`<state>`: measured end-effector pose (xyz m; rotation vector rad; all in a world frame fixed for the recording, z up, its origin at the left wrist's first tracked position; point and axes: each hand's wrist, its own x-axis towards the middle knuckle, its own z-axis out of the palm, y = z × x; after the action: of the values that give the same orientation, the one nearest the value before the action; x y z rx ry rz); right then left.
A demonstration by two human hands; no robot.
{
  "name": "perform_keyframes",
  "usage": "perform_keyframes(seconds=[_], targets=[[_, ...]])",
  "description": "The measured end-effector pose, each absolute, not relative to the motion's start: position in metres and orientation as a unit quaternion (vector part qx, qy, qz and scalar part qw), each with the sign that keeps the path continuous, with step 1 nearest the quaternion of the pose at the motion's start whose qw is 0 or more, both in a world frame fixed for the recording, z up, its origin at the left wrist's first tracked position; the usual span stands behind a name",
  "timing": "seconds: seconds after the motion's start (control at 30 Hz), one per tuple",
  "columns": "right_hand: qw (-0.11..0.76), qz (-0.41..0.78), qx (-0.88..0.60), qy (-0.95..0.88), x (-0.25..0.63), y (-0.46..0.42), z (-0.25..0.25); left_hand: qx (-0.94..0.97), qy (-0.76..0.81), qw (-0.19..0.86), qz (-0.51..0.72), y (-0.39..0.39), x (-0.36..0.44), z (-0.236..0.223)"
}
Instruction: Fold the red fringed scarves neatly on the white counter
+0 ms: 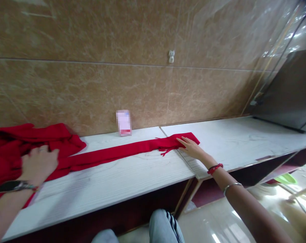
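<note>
A long red scarf [112, 153] lies along the white-topped counter, stretched in a narrow folded strip. At its right end the fabric is doubled back, with fringe strands poking out. My right hand [189, 146] rests flat on this folded end, fingers extended. To the left, the rest of the scarf is heaped in a loose red bunch [59, 136]. My left hand [40, 163] is on that bunch, its fingers curled into the cloth; it is slightly blurred and the fingertips are hidden.
A small pinkish-white packet or phone, blurred out, [124, 123] leans against the tiled wall behind the scarf. The white counter [234, 145] has a seam near my right hand and open shelves beneath. A dark grey appliance [289, 91] stands at the right end. My knees are below the front edge.
</note>
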<state>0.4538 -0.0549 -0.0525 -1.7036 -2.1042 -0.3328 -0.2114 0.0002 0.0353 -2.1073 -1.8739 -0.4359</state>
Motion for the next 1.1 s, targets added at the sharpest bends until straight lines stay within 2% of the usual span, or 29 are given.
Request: perform_keyframes(seconds=[0.07,0.13,0.2,0.3,0.47,0.63,0.7,0.83,1.1], targets=[[0.185,-0.129,-0.61,-0.76,0.457,-0.052,-0.054,-0.809,-0.552,0.17,-0.105,0.015,-0.118,0.028],[0.173,-0.133,-0.61,-0.761,0.463,-0.051,-0.056,-0.877,-0.453,0.129,-0.09,0.017,-0.042,0.017],[0.164,-0.136,-0.613,-0.761,0.474,-0.053,-0.057,-0.911,-0.402,0.062,-0.066,0.011,0.0,0.005],[0.147,-0.138,-0.6,-0.774,0.493,-0.058,-0.058,-0.922,-0.385,-0.007,-0.036,0.002,0.006,-0.011],[0.138,-0.109,-0.58,-0.796,0.501,-0.06,-0.042,-0.931,-0.362,-0.033,-0.033,0.002,-0.022,-0.017],[0.188,-0.096,-0.51,-0.834,0.433,-0.046,-0.003,-0.936,-0.344,0.005,-0.079,0.008,0.015,0.004],[0.166,-0.069,-0.469,-0.864,0.399,-0.04,0.005,-0.942,-0.317,0.018,-0.11,0.011,0.043,0.01],[0.102,-0.023,-0.457,-0.883,0.365,-0.035,0.001,-0.962,-0.248,-0.007,-0.116,0.013,0.088,0.009],[0.137,-0.049,-0.465,-0.873,0.387,-0.046,-0.023,-0.968,-0.233,-0.016,-0.091,0.015,0.074,0.008]])
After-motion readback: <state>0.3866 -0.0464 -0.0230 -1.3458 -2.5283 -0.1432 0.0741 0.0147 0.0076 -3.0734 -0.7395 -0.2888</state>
